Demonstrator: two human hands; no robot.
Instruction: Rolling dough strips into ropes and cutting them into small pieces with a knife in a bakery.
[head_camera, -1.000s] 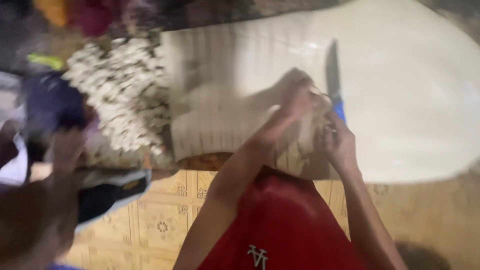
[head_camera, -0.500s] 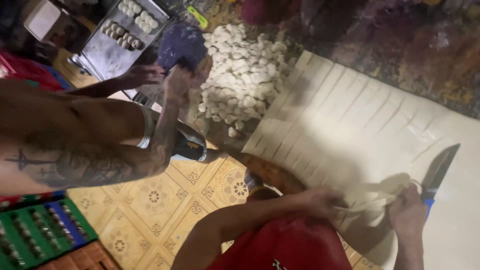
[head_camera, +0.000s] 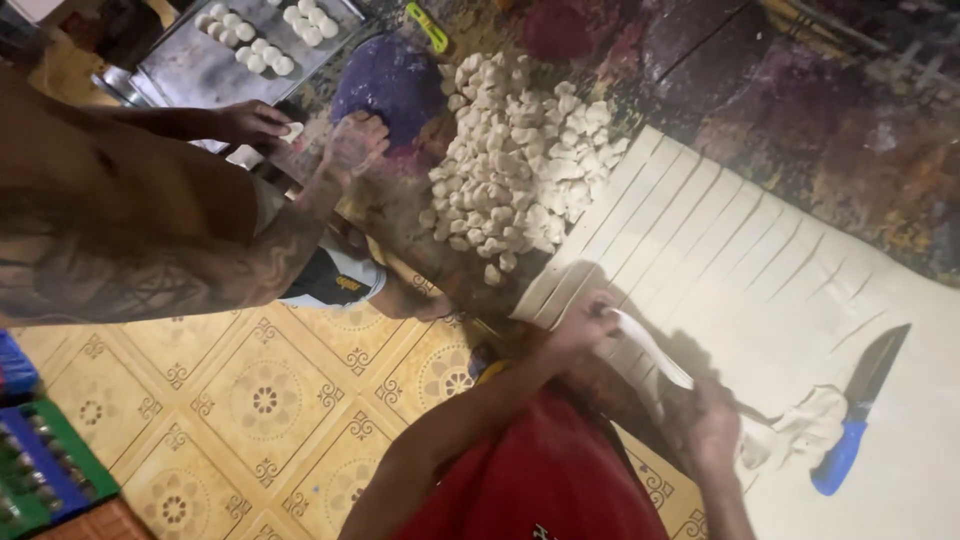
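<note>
The left hand (head_camera: 583, 322) pinches the upper end of a dough strip (head_camera: 648, 345) at the near edge of the scored dough sheet (head_camera: 760, 270) on the bench (head_camera: 720, 70). The right hand (head_camera: 712, 428) is closed around the strip's lower end. The strip runs slantwise between the 2 hands, from upper left to lower right. A blue-handled knife (head_camera: 858, 405) lies just right, tip pointing up-right. A co-worker's hand (head_camera: 352, 140) rests near the pile of dough pieces (head_camera: 515, 170).

One knife (head_camera: 858, 415), one tray (head_camera: 190, 70)

blue-handled knife (head_camera: 850, 420), yellow patterned floor (head_camera: 250, 400)
</note>
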